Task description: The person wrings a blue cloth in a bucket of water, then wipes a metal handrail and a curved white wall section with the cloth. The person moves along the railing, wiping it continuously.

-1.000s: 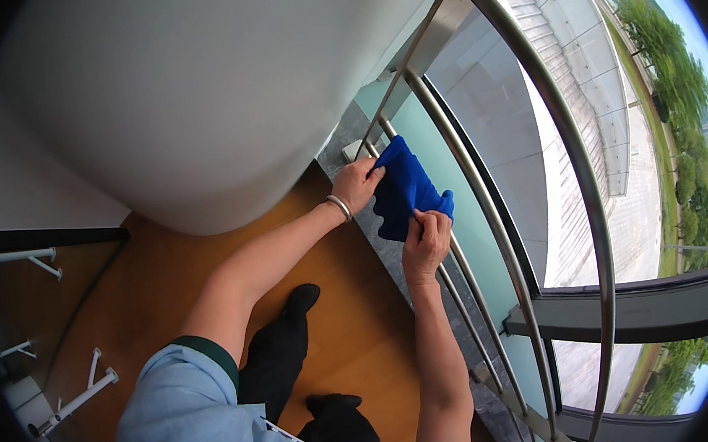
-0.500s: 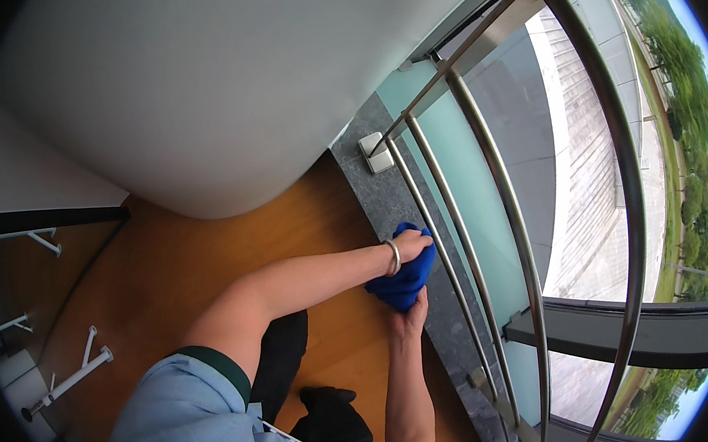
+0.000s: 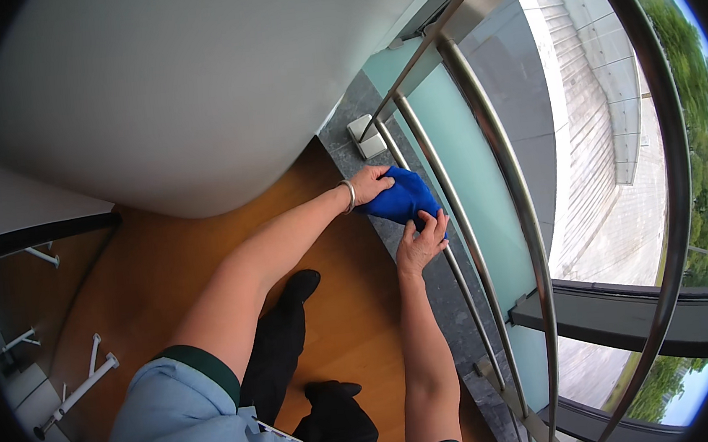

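A blue cloth (image 3: 407, 196) is spread between my two hands, up against the lowest bars of the metal railing (image 3: 465, 220). My left hand (image 3: 370, 184), with a bracelet at the wrist, grips the cloth's left end, thumb on top. At the cloth's near right edge, my right hand (image 3: 422, 244) pinches it with bent fingers; part of the fingertips is hidden by the fabric. The cloth covers a short stretch of the lowest bar.
A square metal base cover (image 3: 367, 138) sits at the railing's far end on the grey stone ledge (image 3: 354, 107). A curved white wall (image 3: 191, 92) bulges at the upper left. White-legged furniture (image 3: 83, 392) stands left on the wood floor (image 3: 172, 262). Glass lies behind the railing.
Both hands have moved farther away along the railing with the cloth. The bunched cloth has been opened out flatter, and my feet show more.
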Motion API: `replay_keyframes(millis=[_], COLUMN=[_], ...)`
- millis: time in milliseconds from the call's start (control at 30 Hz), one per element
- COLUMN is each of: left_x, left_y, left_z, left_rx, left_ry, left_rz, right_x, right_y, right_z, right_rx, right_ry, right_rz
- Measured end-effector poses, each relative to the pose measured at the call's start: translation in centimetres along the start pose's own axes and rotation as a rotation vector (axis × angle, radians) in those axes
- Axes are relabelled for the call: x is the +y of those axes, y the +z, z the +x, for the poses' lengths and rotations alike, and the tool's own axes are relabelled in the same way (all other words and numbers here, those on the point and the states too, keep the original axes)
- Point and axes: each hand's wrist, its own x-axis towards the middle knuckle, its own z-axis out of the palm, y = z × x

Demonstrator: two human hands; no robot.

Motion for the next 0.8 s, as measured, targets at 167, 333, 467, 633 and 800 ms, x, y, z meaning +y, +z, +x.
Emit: replay_keyframes(millis=[167,333,467,633,800], left_x=[3.8,2.7,3.2,4.1,2.3], left_y=[-0.8,-1.8,-0.5,1.3,3.1], left_z=[2.6,1.8,0.8,0.3,0.5], left_rx=[0.133,0.548,0.776,0.721,0.495], left_ry=[0.161,0.213,0.335,0.607,0.45], left_rz=[0.007,0.638,0.541,0.628,0.924], right_x=[-3.3,-5.4,-6.4,-4.1,0.4], right_y=[0.8,2.8,3.3,4.1,1.7], right_z=[3.1,3.5,6.4,6.4,4.5], right_rx=[-0.018,-0.088,-0.104,-0.039,-0.052], right_ry=[-0.102,-0.283,-0.143,-0.284,-0.317], right_rz=[0.082,-0.059,-0.001,-0.245,-0.241])
